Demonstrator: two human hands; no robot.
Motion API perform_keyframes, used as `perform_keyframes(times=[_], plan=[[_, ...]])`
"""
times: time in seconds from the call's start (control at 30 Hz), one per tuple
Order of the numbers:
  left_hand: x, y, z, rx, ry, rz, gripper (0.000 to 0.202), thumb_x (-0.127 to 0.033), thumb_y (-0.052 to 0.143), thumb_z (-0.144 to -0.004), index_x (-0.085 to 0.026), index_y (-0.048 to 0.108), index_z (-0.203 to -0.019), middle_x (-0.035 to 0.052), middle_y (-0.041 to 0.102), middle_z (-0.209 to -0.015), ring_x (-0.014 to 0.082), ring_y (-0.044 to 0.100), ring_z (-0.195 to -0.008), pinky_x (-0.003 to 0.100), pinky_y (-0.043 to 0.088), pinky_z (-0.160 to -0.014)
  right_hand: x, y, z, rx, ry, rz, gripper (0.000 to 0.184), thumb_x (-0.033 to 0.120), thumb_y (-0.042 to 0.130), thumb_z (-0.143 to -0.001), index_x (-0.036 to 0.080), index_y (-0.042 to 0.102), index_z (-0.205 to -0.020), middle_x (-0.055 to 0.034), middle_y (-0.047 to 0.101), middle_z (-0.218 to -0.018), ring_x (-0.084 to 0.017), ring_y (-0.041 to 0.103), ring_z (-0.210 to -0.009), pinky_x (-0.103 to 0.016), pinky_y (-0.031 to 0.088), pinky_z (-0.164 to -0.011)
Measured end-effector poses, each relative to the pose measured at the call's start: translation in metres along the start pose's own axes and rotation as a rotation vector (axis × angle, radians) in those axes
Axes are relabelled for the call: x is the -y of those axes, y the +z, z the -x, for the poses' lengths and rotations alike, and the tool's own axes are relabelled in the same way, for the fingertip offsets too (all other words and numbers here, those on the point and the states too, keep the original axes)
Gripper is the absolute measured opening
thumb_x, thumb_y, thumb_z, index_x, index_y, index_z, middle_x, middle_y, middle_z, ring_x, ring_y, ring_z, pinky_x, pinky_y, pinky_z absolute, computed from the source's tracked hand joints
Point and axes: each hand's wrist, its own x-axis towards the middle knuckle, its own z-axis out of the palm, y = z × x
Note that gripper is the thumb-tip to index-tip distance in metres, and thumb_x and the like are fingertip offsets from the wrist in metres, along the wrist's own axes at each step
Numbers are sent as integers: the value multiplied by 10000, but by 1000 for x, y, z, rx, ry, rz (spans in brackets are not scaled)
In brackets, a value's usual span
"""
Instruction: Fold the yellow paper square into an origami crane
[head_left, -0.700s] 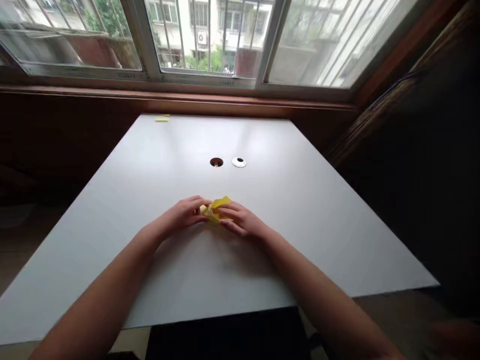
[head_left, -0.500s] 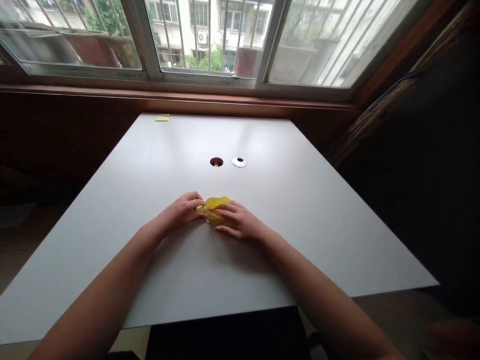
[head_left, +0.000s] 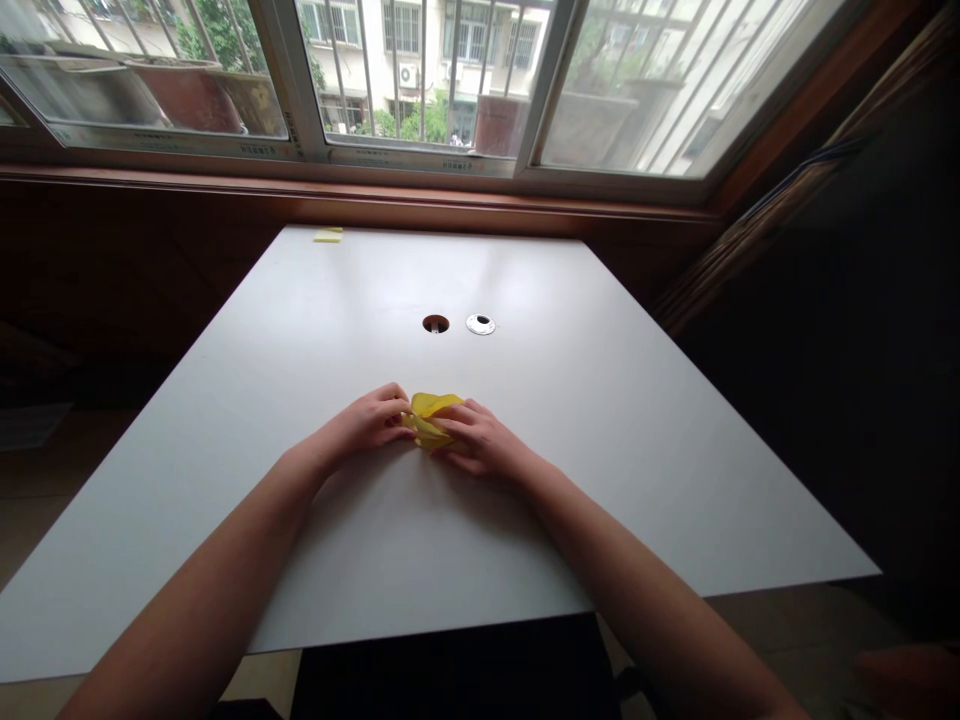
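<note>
In the head view, a thin, folded piece of yellow paper sits between my two hands over the white table. My left hand pinches its left end between thumb and fingers. On the other side, my right hand has its fingers bent around the right part, with the fingertips partly behind or within a fold. The top edge of the paper stands up and bulges open above the right fingers. Its lower and right parts are partly hidden by my hand.
Beyond my hands the table has a round cable hole, with a loose silver grommet cover beside it. A pale yellow strip lies at the far left edge. A window stands behind the table; a dark surface rises at the right.
The fingers of my right hand have closed in further on the yellow paper, the thumb moving in under it. My left hand keeps its pinch. The view has shifted slightly.
</note>
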Motion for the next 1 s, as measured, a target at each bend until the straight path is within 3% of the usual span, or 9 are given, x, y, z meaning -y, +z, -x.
perform_keyframes(times=[0.13, 0.5, 0.63, 0.83, 1.0], plan=[[-1, 0, -1, -23, 24, -71, 183, -341, 611, -936, -184, 703, -922, 62, 580, -990, 139, 598, -805, 265, 508, -737, -2, 1, -2, -50, -29, -44, 322, 286, 606, -935, 218, 626, -1249, -108, 666, -1213, -252, 574, -1001, -424, 512, -894], [-3, -1, 4, -76, 55, -194, 226, -247, 565, -964, -239, 685, -1156, 57, 632, -1017, 128, 614, -795, 252, 494, -715, -9, 0, -1, -109, -45, -127, 183, 260, 553, -965, 217, 724, -1013, -102, 701, -1128, -222, 600, -907, -409, 523, -846], [-6, -2, 3, -50, 153, -224, 169, -239, 571, -965, -238, 732, -1017, 55, 672, -972, 140, 614, -829, 255, 504, -742, -13, -5, 3, -118, -32, -172, 195, 259, 547, -966, 214, 735, -993, -106, 702, -1108, -222, 601, -916, -417, 517, -859], [-14, 4, 1, -1, 248, -282, 265, -230, 554, -974, -273, 685, -1201, 79, 673, -1098, 176, 579, -943, 299, 540, -814, -21, -25, 10, -80, 40, -243, 187, 282, 580, -946, 221, 746, -1006, -90, 715, -1007, -239, 591, -950, -416, 522, -865], [-21, 6, -2, 45, 277, -292, 279, -203, 502, -990, -239, 682, -1201, 86, 670, -1176, 203, 570, -1011, 342, 550, -872, -19, -31, 12, -30, 111, -156, 168, 332, 646, -917, 229, 753, -994, -83, 690, -978, -238, 581, -941, -404, 528, -848]])
